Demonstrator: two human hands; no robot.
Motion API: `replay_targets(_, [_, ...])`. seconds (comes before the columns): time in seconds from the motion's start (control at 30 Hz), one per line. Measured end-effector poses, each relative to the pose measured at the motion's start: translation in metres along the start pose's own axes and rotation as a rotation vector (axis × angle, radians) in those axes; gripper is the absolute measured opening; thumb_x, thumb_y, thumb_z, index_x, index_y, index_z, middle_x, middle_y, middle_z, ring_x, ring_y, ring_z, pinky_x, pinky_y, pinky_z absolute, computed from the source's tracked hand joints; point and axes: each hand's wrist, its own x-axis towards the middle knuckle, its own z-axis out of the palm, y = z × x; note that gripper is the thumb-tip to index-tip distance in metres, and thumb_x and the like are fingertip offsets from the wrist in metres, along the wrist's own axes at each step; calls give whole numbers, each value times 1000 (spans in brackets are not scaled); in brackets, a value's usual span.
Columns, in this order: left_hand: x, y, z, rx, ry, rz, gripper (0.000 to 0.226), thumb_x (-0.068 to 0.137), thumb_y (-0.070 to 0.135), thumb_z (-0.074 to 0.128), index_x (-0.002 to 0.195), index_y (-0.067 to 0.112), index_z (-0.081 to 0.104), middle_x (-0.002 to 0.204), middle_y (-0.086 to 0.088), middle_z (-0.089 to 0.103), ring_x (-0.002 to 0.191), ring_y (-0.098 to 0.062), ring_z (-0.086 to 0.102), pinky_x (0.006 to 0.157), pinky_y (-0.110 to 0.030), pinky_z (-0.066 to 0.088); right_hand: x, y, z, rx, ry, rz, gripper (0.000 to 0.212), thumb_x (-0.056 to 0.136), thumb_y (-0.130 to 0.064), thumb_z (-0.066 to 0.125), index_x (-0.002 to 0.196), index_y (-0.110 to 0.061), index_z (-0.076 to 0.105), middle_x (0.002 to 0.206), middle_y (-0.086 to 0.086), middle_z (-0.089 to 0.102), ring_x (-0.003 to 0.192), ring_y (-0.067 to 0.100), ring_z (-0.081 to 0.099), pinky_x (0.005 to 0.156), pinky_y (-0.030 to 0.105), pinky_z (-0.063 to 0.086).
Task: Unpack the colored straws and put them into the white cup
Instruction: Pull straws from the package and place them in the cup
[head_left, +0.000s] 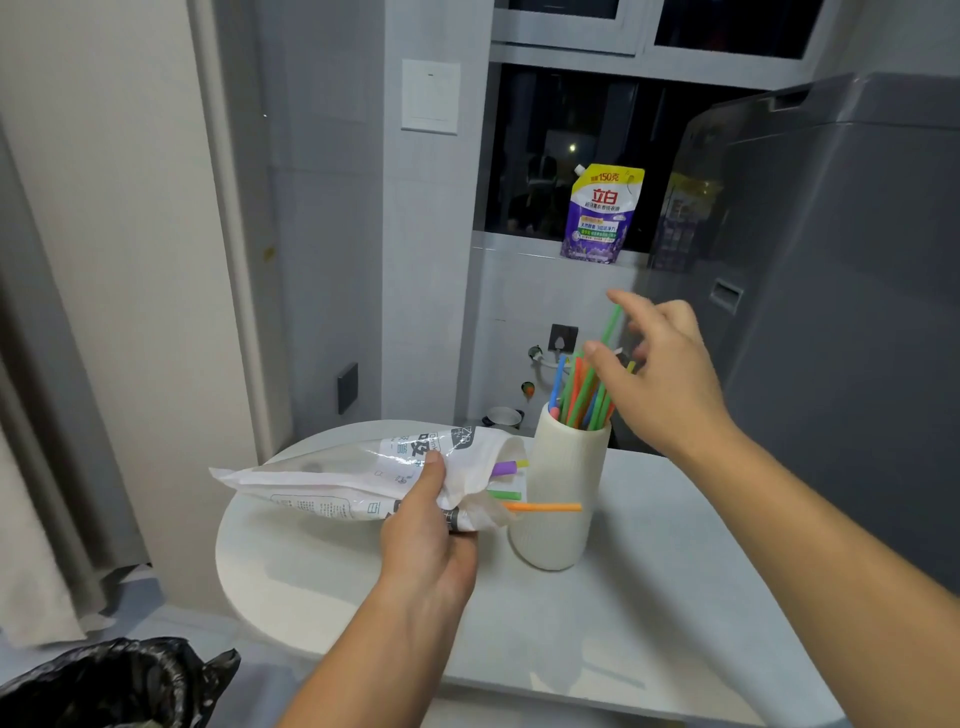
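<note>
A ribbed white cup (563, 499) stands on the white table (649, 597) with several colored straws (584, 389) upright in it. My right hand (660, 374) hovers just right of and above the cup, fingers spread beside the straws, gripping nothing. My left hand (431, 525) pinches a crinkled white plastic straw bag (363, 478) held sideways to the left of the cup. From the bag's open mouth an orange straw (545, 507), a purple one (506, 468) and a green one (505, 494) poke out toward the cup.
A purple detergent pouch (602, 213) stands on the window sill behind. A tall grey appliance (831, 312) rises at the right. A black rubbish bag (114, 686) lies at the lower left, and a curtain (47, 415) hangs on the left.
</note>
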Motion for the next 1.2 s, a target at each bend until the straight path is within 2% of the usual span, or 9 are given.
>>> replay_targets(0.1, [-1,1,0,1,9,-6,39,103,13,65,141,7,63,130,-6,74,88,-14,74,63,-29,66,-4,0,2,-83,-31,-117,66,100,-38,53,158,-33,21,136,-3,43,127,16,36,103,38,42])
replay_targets(0.3, [-2,2,0,11,0,-28,36,103,13,65,138,6,64,118,-5,78,82,-13,75,61,-28,65,-11,10,13,-266,-165,-73,46,103,-43,39,145,-29,51,157,3,36,145,24,21,115,46,24])
replay_targets(0.53, [-4,2,2,11,1,-43,39,102,13,65,140,7,64,125,-6,76,83,-12,76,59,-27,65,-18,13,10,-209,-178,-49,58,102,-48,40,156,-30,28,162,1,29,148,23,16,117,46,24])
replay_targets(0.63, [-3,4,2,19,0,-30,42,103,15,65,144,6,61,135,-9,73,98,-17,74,54,-24,61,-27,2,5,-6,57,-27,49,101,-41,45,145,-21,45,141,2,52,132,24,36,109,46,37])
replay_targets(0.73, [-3,5,3,30,9,-4,43,103,17,65,145,7,61,139,-10,71,94,-17,73,49,-21,57,-53,-16,7,116,198,-31,26,98,-34,46,100,-18,67,100,-1,61,100,19,50,89,34,42])
replay_targets(0.83, [-3,7,4,57,-13,19,44,102,20,67,143,6,62,136,-11,73,106,-22,74,61,-28,65,-83,-32,18,384,-18,231,26,100,-38,46,82,-25,59,83,-4,60,80,7,57,75,21,44])
replay_targets(0.97, [-8,5,7,113,-84,55,35,101,20,67,133,5,68,132,-13,75,104,-25,77,75,-35,66,-111,-46,32,854,-256,734,31,104,-47,39,101,-24,60,92,8,73,89,27,71,90,46,57])
replay_targets(1.07, [-16,1,9,176,-136,90,28,101,18,67,126,5,71,125,-14,78,101,-25,77,101,-48,59,-122,-49,37,1244,-261,949,45,104,-48,39,121,-11,57,103,19,75,96,33,75,95,49,55])
replay_targets(1.2, [-23,-2,9,305,-205,258,36,97,13,72,132,6,68,122,-10,80,112,-25,77,102,-44,58,-122,-45,40,1459,-240,1127,57,104,-49,37,123,-2,61,109,29,73,99,42,73,88,50,57])
